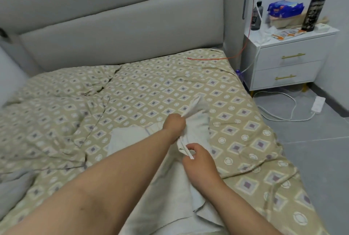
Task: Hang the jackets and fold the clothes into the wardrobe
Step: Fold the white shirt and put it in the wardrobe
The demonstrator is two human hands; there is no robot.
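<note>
A pale cream garment (198, 127) lies spread on the patterned bed cover (151, 87), running from the bed's middle toward me. My left hand (173, 124) reaches across and grips a bunched edge of the garment, lifting a fold of it. My right hand (198, 161) pinches a nearer edge of the same garment between thumb and fingers. Part of the cloth is hidden under my forearms. No wardrobe or jacket is in view.
A grey padded headboard (120, 27) stands behind the bed. At the right a white nightstand (287, 59) carries a bottle, a blue packet and a dark cylinder. White cables and a power strip (319, 104) lie on the grey tiled floor. A red cord (211, 58) crosses the bed's corner.
</note>
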